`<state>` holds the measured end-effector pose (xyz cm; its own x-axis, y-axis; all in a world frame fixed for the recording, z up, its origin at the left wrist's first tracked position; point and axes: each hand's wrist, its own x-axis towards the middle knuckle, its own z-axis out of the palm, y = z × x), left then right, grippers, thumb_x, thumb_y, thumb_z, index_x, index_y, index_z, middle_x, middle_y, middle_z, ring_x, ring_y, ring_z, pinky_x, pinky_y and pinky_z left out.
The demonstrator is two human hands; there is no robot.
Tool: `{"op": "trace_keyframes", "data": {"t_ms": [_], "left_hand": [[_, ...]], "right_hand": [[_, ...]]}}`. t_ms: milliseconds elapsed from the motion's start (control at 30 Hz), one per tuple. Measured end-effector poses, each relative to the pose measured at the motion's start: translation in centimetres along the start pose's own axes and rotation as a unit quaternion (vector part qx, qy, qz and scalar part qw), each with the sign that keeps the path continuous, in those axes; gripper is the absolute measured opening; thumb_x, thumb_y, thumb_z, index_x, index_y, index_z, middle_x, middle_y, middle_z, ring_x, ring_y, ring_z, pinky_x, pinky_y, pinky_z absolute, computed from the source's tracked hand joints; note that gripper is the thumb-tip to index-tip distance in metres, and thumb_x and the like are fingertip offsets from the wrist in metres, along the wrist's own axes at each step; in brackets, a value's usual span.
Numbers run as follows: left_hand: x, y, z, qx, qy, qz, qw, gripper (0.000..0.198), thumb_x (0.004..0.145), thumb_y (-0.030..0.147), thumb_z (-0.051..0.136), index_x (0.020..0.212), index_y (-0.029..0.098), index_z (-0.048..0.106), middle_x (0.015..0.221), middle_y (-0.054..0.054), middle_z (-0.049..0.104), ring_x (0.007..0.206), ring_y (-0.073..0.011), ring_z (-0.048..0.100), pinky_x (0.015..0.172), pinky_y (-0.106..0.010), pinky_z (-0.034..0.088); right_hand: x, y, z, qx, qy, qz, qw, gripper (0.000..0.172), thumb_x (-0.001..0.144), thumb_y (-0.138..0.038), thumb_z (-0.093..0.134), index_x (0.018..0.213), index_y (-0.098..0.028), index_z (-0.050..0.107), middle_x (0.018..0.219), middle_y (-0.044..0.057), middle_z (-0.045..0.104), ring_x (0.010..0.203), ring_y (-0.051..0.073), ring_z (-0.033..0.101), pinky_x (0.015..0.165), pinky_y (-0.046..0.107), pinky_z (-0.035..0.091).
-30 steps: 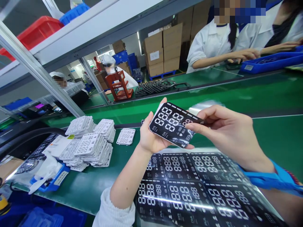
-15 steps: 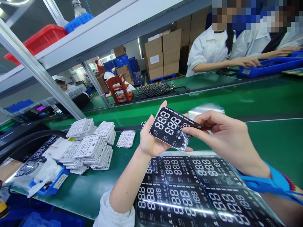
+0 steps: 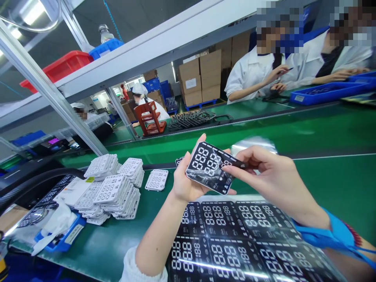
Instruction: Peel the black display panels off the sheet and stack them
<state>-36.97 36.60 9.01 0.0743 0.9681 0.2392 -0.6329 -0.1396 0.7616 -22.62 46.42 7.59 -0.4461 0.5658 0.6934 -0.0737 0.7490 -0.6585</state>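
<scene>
A black display sticker (image 3: 205,174) with white digit outlines lies on a panel above the work surface, facing me. Its glossy film catches the light. My left hand (image 3: 186,180) supports the panel from beneath and behind, fingers curled along its edges. With thumb and forefinger, my right hand (image 3: 267,172) pinches the sticker's right corner. Just below both hands is a sheet of matching black stickers (image 3: 223,239) under shiny clear film. Behind my left fingers, a bit of another black piece (image 3: 178,161) shows.
Stacks of white digit panels (image 3: 117,196) stand on the green table (image 3: 105,250) at left, beside a single low pile (image 3: 156,180). A blue bin (image 3: 70,235) sits nearer. Round clear film (image 3: 252,145) lies behind my right hand. Across the belt, co-workers handle parts near blue trays (image 3: 320,92).
The sticker's lower right corner, wrinkled and lifted before, now looks flatter against the panel. My right hand has shifted slightly left. A co-worker's hand across the belt has risen, holding a thin dark item.
</scene>
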Motion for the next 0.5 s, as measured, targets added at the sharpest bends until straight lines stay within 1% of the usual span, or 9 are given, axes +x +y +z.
{"op": "trace_keyframes", "data": {"t_ms": [67, 100, 167, 233, 300, 333, 367, 400, 500], "left_hand": [[-0.1, 0.0, 0.1, 0.002, -0.007, 0.002, 1.000, 0.059, 0.090, 0.053, 0.038, 0.144, 0.039, 0.018, 0.132, -0.011, 0.050, 0.119, -0.0343, 0.049, 0.081, -0.059, 0.049], [-0.1, 0.0, 0.1, 0.009, -0.007, 0.004, 1.000, 0.062, 0.088, 0.050, 0.044, 0.144, 0.038, 0.019, 0.133, -0.011, 0.050, 0.118, -0.0344, 0.050, 0.081, -0.059, 0.049], [-0.1, -0.2, 0.1, 0.035, 0.005, 0.001, 0.999, 0.071, 0.082, 0.038, 0.055, 0.143, 0.037, 0.020, 0.133, -0.011, 0.050, 0.114, -0.0340, 0.053, 0.082, -0.059, 0.049], [0.0, -0.6, 0.0, 0.063, 0.042, -0.007, 0.997, 0.078, 0.075, 0.024, 0.058, 0.143, 0.037, 0.021, 0.131, -0.010, 0.050, 0.109, -0.0322, 0.056, 0.082, -0.059, 0.049], [0.4, -1.1, -0.3, 0.077, 0.089, -0.014, 0.993, 0.082, 0.070, 0.017, 0.057, 0.141, 0.037, 0.022, 0.128, -0.008, 0.053, 0.104, -0.0301, 0.058, 0.079, -0.057, 0.050], [0.6, -1.4, -0.4, 0.076, 0.111, -0.015, 0.991, 0.082, 0.069, 0.017, 0.057, 0.140, 0.038, 0.023, 0.125, -0.006, 0.054, 0.102, -0.0287, 0.059, 0.079, -0.055, 0.051], [0.8, -1.7, -0.4, 0.073, 0.130, -0.011, 0.989, 0.080, 0.070, 0.018, 0.058, 0.139, 0.038, 0.024, 0.122, -0.005, 0.056, 0.099, -0.0269, 0.060, 0.080, -0.053, 0.051], [1.0, -2.0, -0.4, 0.069, 0.148, -0.002, 0.987, 0.076, 0.072, 0.021, 0.059, 0.138, 0.037, 0.026, 0.118, -0.005, 0.058, 0.096, -0.0248, 0.061, 0.082, -0.049, 0.050], [1.2, -2.7, 0.1, 0.056, 0.180, 0.017, 0.982, 0.061, 0.079, 0.041, 0.058, 0.134, 0.027, 0.035, 0.103, -0.006, 0.062, 0.088, -0.0214, 0.062, 0.086, -0.039, 0.047]], "right_hand": [[0.0, 0.1, -0.1, -0.006, -0.007, -0.003, 1.000, 0.034, 0.079, -0.050, 0.064, 0.069, -0.019, 0.053, 0.060, -0.002, 0.052, 0.050, 0.012, 0.045, 0.043, 0.024, 0.038], [0.0, 0.1, -0.2, -0.012, -0.012, -0.005, 1.000, 0.035, 0.079, -0.052, 0.063, 0.070, -0.020, 0.053, 0.060, -0.001, 0.052, 0.050, 0.012, 0.045, 0.043, 0.024, 0.038], [0.1, 0.4, -0.3, -0.040, -0.027, -0.016, 0.999, 0.040, 0.081, -0.057, 0.058, 0.070, -0.020, 0.052, 0.060, -0.001, 0.053, 0.048, 0.012, 0.044, 0.043, 0.025, 0.037], [0.2, 0.7, -0.4, -0.107, -0.033, -0.036, 0.993, 0.047, 0.082, -0.065, 0.050, 0.068, -0.020, 0.047, 0.057, -0.001, 0.050, 0.046, 0.012, 0.042, 0.042, 0.026, 0.034], [0.2, 0.9, -0.4, -0.200, -0.017, -0.053, 0.978, 0.052, 0.081, -0.071, 0.041, 0.066, -0.021, 0.041, 0.054, -0.001, 0.046, 0.044, 0.013, 0.038, 0.041, 0.027, 0.027], [0.2, 0.8, -0.3, -0.233, -0.007, -0.061, 0.970, 0.053, 0.081, -0.073, 0.038, 0.067, -0.021, 0.039, 0.054, -0.001, 0.045, 0.044, 0.013, 0.037, 0.040, 0.027, 0.025], [0.1, 0.6, -0.2, -0.245, -0.006, -0.074, 0.967, 0.053, 0.082, -0.073, 0.036, 0.069, -0.021, 0.038, 0.055, 0.000, 0.045, 0.045, 0.013, 0.038, 0.040, 0.026, 0.025], [0.0, 0.3, -0.1, -0.235, -0.020, -0.091, 0.967, 0.052, 0.083, -0.072, 0.036, 0.071, -0.021, 0.039, 0.057, 0.000, 0.046, 0.046, 0.013, 0.039, 0.041, 0.026, 0.027], [-0.4, -1.0, 0.6, -0.146, -0.116, -0.154, 0.970, 0.045, 0.090, -0.061, 0.036, 0.075, -0.019, 0.044, 0.061, 0.000, 0.048, 0.049, 0.012, 0.044, 0.044, 0.023, 0.035]]}}
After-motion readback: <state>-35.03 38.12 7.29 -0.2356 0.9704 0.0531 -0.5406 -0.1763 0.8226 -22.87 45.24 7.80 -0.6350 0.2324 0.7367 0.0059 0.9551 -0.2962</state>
